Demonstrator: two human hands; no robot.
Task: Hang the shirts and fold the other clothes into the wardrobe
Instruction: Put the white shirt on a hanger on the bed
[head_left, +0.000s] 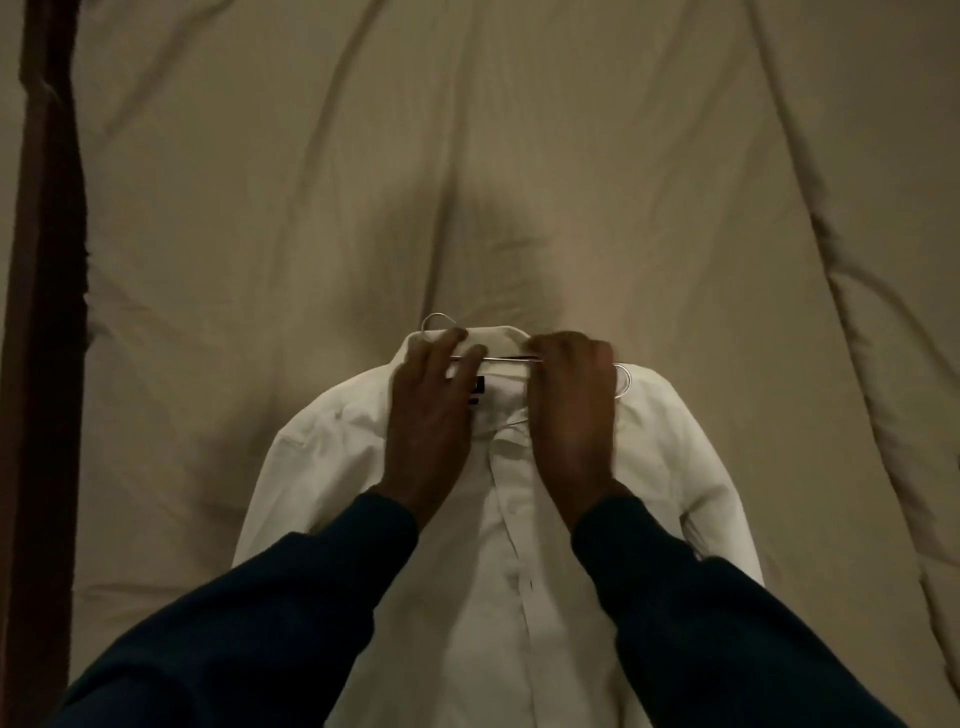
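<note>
A white button-up shirt (498, 545) is lying front-up on the beige bedsheet (519, 182), its long axis running near to far, collar pointing far. Both hands are gripping a wire hanger (506, 357) lying crosswise at the collar: left hand (431, 410) near the hook, right hand (571, 410) beside it.

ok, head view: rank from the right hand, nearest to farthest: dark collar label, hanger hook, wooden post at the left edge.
From the right hand:
1. Dark collar label, just to its left inside the collar of the white shirt.
2. Hanger hook, farther left, past the left hand's fingertips.
3. Wooden post, at the far left edge.
</note>
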